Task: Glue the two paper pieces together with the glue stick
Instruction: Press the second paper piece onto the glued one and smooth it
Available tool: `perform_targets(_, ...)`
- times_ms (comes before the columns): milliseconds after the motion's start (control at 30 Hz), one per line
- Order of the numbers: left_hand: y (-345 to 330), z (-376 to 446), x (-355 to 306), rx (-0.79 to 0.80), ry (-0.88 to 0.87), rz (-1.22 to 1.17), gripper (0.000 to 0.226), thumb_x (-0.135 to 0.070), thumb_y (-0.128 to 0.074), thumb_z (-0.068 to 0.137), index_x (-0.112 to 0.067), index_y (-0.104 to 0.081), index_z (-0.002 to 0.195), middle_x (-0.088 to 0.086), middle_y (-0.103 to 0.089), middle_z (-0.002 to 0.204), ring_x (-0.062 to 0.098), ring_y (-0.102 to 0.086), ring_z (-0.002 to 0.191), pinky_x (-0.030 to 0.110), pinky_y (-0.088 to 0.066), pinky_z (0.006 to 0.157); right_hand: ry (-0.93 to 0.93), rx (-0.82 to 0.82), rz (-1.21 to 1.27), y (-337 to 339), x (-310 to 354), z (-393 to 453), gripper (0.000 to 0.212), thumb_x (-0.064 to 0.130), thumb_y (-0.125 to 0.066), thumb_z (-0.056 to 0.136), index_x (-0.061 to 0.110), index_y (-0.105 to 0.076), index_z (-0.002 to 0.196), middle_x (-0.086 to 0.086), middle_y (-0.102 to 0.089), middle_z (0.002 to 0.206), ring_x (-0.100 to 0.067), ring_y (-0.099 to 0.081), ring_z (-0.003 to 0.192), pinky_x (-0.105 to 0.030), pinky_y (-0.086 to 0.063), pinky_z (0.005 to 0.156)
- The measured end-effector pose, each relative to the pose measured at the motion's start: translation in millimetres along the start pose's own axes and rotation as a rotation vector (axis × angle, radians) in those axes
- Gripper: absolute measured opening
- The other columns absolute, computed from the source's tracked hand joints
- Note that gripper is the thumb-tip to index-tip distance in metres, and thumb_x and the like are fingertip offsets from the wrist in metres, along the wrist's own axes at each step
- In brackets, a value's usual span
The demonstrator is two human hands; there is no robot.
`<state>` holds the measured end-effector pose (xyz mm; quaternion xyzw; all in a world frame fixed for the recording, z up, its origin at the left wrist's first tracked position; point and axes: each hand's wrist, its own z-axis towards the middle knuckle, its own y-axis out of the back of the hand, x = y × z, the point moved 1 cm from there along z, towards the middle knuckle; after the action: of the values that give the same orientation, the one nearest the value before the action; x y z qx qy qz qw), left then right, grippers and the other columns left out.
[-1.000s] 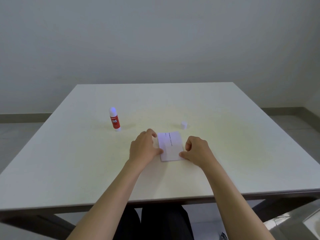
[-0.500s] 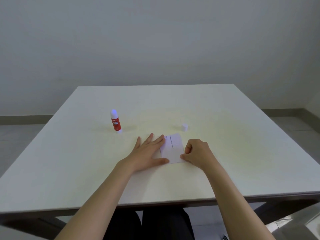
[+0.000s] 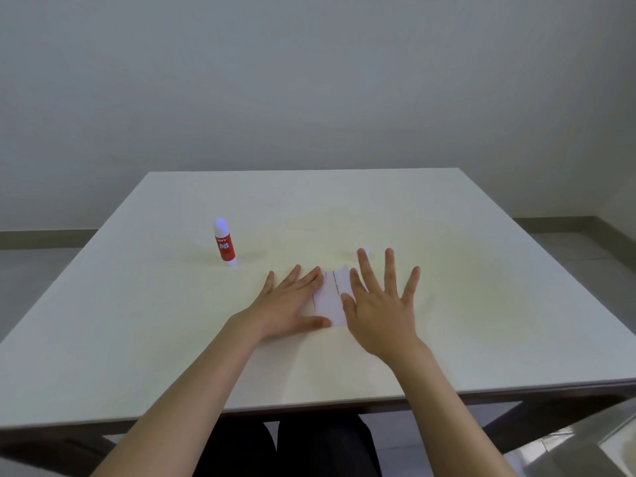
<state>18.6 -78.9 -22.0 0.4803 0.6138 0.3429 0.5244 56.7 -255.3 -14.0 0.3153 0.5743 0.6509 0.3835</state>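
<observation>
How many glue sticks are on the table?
1. The glue stick stands upright and uncapped on the table, off to the left beyond the left hand. The small white thing by the right hand fingertips is probably its cap.

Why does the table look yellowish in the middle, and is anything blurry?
Head view: soft, even light leaves a warm yellowish patch on the white table around the paper; shadows are faint, with a thin one beside the glue stick. The right hand looks slightly smeared, as do the printed lines on the paper. The wide lens makes the table's edges splay outward.
</observation>
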Motion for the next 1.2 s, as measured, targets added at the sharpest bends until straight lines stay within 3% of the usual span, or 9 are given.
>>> perform_targets(133, 0, 1, 0, 0.002, -0.007, -0.010, 0.092, -0.067, -0.042, 0.084, -0.027, 0.007, 0.151, -0.016, 0.011, 0.159, 0.011, 0.015, 0.147, 0.049, 0.012, 0.117, 0.139, 0.068, 0.019, 4, 2, 0, 0.059, 0.043, -0.012, 0.099, 0.018, -0.006, 0.152, 0.009, 0.009, 0.162, -0.032, 0.029, 0.142, -0.055, 0.038, 0.091)
perform_targets(233, 1, 1, 1, 0.020, -0.022, 0.024, 0.087, -0.057, -0.043, 0.089, -0.026, 0.008, 0.151, -0.014, 0.014, 0.159, 0.013, 0.017, 0.146, 0.049, 0.013, 0.117, 0.260, 0.198, 0.109, -7, 20, -6, 0.062, 0.050, -0.008, 0.098, 0.023, 0.008, 0.151, 0.013, 0.018, 0.160, -0.026, 0.030, 0.143, -0.055, 0.034, 0.097)
perform_targets(333, 2, 4, 2, 0.038, -0.014, 0.058, 0.085, -0.051, -0.043, 0.091, -0.024, 0.011, 0.150, -0.012, 0.017, 0.159, 0.018, 0.023, 0.145, 0.049, 0.016, 0.116, 0.227, 0.257, 0.156, -16, 25, 2, 0.064, 0.054, -0.006, 0.096, 0.025, 0.012, 0.150, 0.013, 0.019, 0.159, -0.022, 0.029, 0.143, -0.056, 0.029, 0.103)
perform_targets(633, 3, 6, 2, 0.051, 0.032, 0.098, 0.101, -0.078, -0.036, 0.078, -0.027, 0.013, 0.150, -0.015, 0.017, 0.158, 0.020, 0.028, 0.143, 0.053, 0.021, 0.113, 0.048, 0.291, 0.154, -20, 8, 35, 0.073, 0.061, -0.005, 0.093, 0.020, 0.004, 0.152, 0.007, 0.011, 0.162, -0.024, 0.028, 0.144, -0.057, 0.027, 0.105)
perform_targets(767, 5, 6, 1, 0.069, 0.049, 0.132, 0.101, -0.079, -0.034, 0.078, -0.026, 0.013, 0.150, -0.016, 0.017, 0.158, 0.019, 0.027, 0.143, 0.053, 0.020, 0.113, 0.058, 0.207, 0.131, -24, 4, 11, 0.077, 0.064, -0.003, 0.090, 0.018, 0.005, 0.152, 0.006, 0.010, 0.162, -0.024, 0.026, 0.145, -0.056, 0.027, 0.105)
perform_targets(933, 8, 5, -1, 0.091, 0.050, 0.147, 0.100, -0.075, -0.037, 0.080, -0.025, 0.014, 0.150, -0.015, 0.019, 0.158, 0.020, 0.027, 0.143, 0.053, 0.019, 0.113, 0.071, 0.109, 0.123, -29, 1, -36, 0.096, 0.072, 0.016, 0.072, 0.020, 0.004, 0.152, 0.008, 0.010, 0.162, -0.022, 0.023, 0.146, -0.048, 0.038, 0.096)
perform_targets(1200, 6, 4, -2, 0.067, 0.050, 0.125, 0.100, -0.077, -0.035, 0.079, -0.026, 0.014, 0.149, -0.016, 0.017, 0.159, 0.021, 0.024, 0.145, 0.054, 0.017, 0.114, 0.056, 0.234, 0.093, -13, 4, 2, 0.076, 0.065, -0.005, 0.091, 0.021, 0.002, 0.152, 0.008, 0.005, 0.162, -0.027, 0.026, 0.145, -0.056, 0.031, 0.102)
